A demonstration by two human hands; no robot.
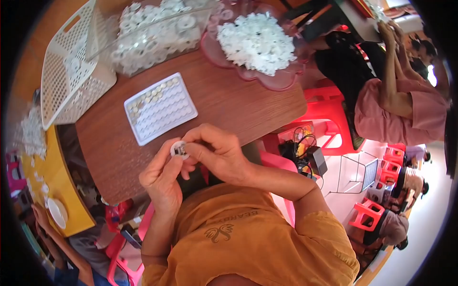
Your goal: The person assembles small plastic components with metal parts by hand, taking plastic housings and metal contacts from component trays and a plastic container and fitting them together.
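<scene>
A small round white plastic part (179,148) with a dark centre is held up in front of me, just off the near edge of the table. The thumb and fingers of my left hand (162,183) grip it from the left side. From the right, my right hand (219,155) pinches at its face; whether a smaller piece sits in those fingertips is hidden. Beyond my hands lies a white pocketed tray (164,119), slightly turned. Small round cream pieces (155,97) fill pockets along its far and left sides, while the nearer pockets hold none.
The brown wooden table (229,105) carries a clear bin (157,57) of white parts and a pink scalloped dish (272,84) heaped with white pieces. A perforated white basket (71,90) stands at left. A red stool (329,119) and a seated person (386,109) are at right.
</scene>
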